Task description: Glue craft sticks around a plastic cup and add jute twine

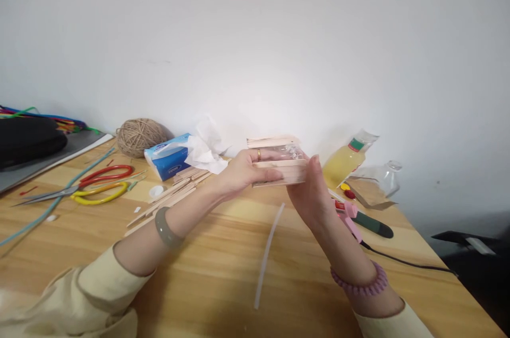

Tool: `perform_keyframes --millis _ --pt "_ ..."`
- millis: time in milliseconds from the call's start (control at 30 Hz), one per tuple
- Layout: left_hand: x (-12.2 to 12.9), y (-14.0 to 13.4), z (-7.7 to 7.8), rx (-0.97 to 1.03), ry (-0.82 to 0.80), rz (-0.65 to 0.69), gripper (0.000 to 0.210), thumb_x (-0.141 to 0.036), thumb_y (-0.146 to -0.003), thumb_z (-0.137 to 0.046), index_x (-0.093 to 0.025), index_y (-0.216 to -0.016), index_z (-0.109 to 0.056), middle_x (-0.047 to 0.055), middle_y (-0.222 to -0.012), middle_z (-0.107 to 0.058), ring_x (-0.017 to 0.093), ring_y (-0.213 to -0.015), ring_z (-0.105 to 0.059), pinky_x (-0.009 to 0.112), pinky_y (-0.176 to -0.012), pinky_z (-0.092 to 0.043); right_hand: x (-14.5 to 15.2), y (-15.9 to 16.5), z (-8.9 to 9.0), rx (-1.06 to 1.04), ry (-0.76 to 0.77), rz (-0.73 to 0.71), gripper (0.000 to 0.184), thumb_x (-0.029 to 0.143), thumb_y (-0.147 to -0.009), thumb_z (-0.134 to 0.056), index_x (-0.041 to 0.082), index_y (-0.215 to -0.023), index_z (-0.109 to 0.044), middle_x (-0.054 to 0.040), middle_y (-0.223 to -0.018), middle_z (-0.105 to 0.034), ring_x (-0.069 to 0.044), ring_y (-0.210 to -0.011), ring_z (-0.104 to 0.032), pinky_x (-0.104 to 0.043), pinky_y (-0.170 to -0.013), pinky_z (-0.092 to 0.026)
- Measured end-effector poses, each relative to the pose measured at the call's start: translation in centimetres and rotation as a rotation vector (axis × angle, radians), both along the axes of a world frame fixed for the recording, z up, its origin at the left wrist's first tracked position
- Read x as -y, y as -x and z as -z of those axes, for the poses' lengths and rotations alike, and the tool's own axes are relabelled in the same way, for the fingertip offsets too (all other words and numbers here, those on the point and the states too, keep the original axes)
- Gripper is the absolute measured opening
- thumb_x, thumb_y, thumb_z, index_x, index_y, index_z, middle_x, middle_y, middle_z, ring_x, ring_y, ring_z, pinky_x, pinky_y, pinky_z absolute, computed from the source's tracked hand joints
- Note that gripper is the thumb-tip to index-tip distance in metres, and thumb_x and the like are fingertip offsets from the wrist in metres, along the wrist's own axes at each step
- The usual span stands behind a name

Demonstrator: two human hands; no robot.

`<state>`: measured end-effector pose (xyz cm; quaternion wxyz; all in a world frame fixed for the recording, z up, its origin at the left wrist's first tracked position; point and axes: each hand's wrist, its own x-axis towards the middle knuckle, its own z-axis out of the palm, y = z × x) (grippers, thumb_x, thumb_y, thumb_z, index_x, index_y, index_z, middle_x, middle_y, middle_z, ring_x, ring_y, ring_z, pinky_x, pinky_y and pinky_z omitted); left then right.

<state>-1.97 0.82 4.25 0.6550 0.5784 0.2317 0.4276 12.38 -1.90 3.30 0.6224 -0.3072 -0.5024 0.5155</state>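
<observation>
Two stick panels point(281, 173) are already formed, clear plastic point(294, 152) between — left hand point(242, 173) and right hand point(309, 197) both clamped on them — loose sticks point(175, 194) lying unused.

The stick panels point(292, 172) are pale pinkish beige, the table point(223, 290) honey-brown with streaky grain, and the sleeves point(105, 282) cream. The scissors point(74, 190) have one red and one yellow handle, the tissue pack point(169, 161) is blue with white lettering, and the twine ball point(140, 137) is tan-brown.
</observation>
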Motion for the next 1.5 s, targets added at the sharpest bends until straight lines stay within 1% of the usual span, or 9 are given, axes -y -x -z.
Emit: perform_keyframes --millis 100,200,567,867,967,1067,1233,1367,1500 --pt "-0.1 0.1 -0.2 0.051 0.010 -0.013 0.033 -0.023 -0.062 -0.076 -0.017 -0.094 -0.070 0.006 -0.098 -0.070 0.020 -0.094 -0.061 0.032 -0.085 -0.045 0.0 -0.3 0.1 0.005 -0.013 -0.024 0.046 0.059 -0.078 -0.048 0.027 -0.110 -0.057 -0.0013 -0.124 -0.057 -0.023 -0.127 -0.039 -0.042 -0.108 -0.028" --pt "-0.1 0.2 -0.3 0.068 0.020 -0.052 0.032 -0.020 -0.060 -0.077 -0.016 -0.091 -0.070 0.005 -0.094 -0.070 0.018 -0.089 -0.062 0.031 -0.083 -0.046 -0.2 -0.7 0.3 0.028 0.000 0.067 0.042 0.052 -0.073 -0.060 0.029 -0.108 -0.057 -0.0001 -0.126 -0.056 -0.024 -0.128 -0.037 -0.045 -0.108 -0.026" --pt "0.1 0.6 -0.5 0.014 -0.011 -0.049 0.027 -0.017 -0.060 -0.074 -0.015 -0.087 -0.071 0.003 -0.086 -0.071 0.015 -0.077 -0.062 0.025 -0.073 -0.046 -0.6 -1.8 1.0 0.134 -0.061 0.134 0.043 0.035 -0.072 -0.068 0.028 -0.112 -0.054 -0.0019 -0.128 -0.055 -0.023 -0.123 -0.044 -0.041 -0.103 -0.034" --pt "-0.7 1.4 -1.2 -0.076 0.007 -0.053 0.027 -0.017 -0.055 -0.076 -0.011 -0.078 -0.064 -0.001 -0.070 -0.064 0.010 -0.064 -0.058 0.022 -0.063 -0.044 -1.1 -1.9 1.4 0.112 0.063 0.076 0.048 0.050 -0.070 -0.064 0.031 -0.113 -0.053 -0.0005 -0.136 -0.046 -0.023 -0.128 -0.037 -0.043 -0.105 -0.030" --pt "-1.1 2.3 -1.7 -0.200 -0.013 -0.013 0.025 -0.016 -0.056 -0.073 -0.012 -0.079 -0.064 0.000 -0.070 -0.064 0.011 -0.064 -0.058 0.022 -0.062 -0.043 -1.0 -2.1 0.5 0.145 0.112 0.204 0.042 0.057 -0.073 -0.058 0.032 -0.107 -0.055 0.0012 -0.133 -0.048 -0.021 -0.128 -0.036 -0.043 -0.106 -0.028" --pt "-1.6 3.0 -1.7 -0.461 -0.158 0.013 0.022 -0.015 -0.060 -0.065 -0.012 -0.082 -0.066 0.002 -0.076 -0.067 0.014 -0.068 -0.060 0.023 -0.062 -0.043 -0.4 -3.2 -1.4 0.182 0.025 0.414 0.031 0.049 -0.075 -0.059 0.030 -0.099 -0.057 -0.0001 -0.125 -0.052 -0.021 -0.124 -0.042 -0.041 -0.104 -0.032" --pt "-2.2 2.8 0.1 -1.096 -0.756 0.093 0.025 -0.010 -0.062 -0.054 -0.017 -0.079 -0.070 0.003 -0.072 -0.069 0.017 -0.065 -0.059 0.025 -0.059 -0.040 3.0 -6.0 -3.4 0.266 -0.173 0.688 0.020 0.029 -0.075 -0.062 0.027 -0.095 -0.060 -0.0036 -0.113 -0.059 -0.024 -0.115 -0.051 -0.046 -0.100 -0.035" --pt "-2.0 1.9 1.2 -1.247 -0.950 0.137 0.016 -0.010 -0.066 -0.055 -0.015 -0.073 -0.069 0.007 -0.068 -0.069 0.020 -0.069 -0.059 0.032 -0.076 -0.040 6.7 -8.4 -1.3 0.345 -0.201 0.825 0.029 0.025 -0.069 -0.068 0.030 -0.096 -0.060 -0.0057 -0.112 -0.059 -0.026 -0.111 -0.054 -0.047 -0.099 -0.038" --pt "-1.7 2.5 -0.4 -1.152 -0.998 0.128 0.020 -0.028 -0.074 -0.060 -0.018 -0.089 -0.067 0.004 -0.081 -0.070 0.022 -0.086 -0.059 0.037 -0.097 -0.028 9.1 -12.1 2.5 0.494 0.015 0.916 0.032 0.037 -0.067 -0.068 0.034 -0.096 -0.056 -0.0067 -0.108 -0.059 -0.029 -0.112 -0.052 -0.048 -0.098 -0.038"
